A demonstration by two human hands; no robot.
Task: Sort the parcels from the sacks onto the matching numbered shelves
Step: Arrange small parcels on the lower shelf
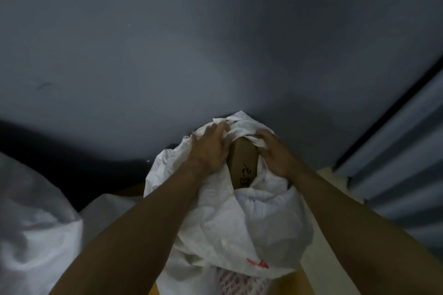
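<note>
A white sack (242,227) with red print near its bottom stands close in front of the person, between both forearms; a second white sack (33,223) bulges at the left; the left hand (211,148) bunches and grips the cloth at the sack's mouth, fingers curled into it; the right hand (275,153) grips the opposite edge the same way; between them a brown cardboard parcel (243,163) with black handwriting shows inside the opening; behind rises a plain grey wall (215,43), with a ribbed shutter (407,163) at the right.
</note>
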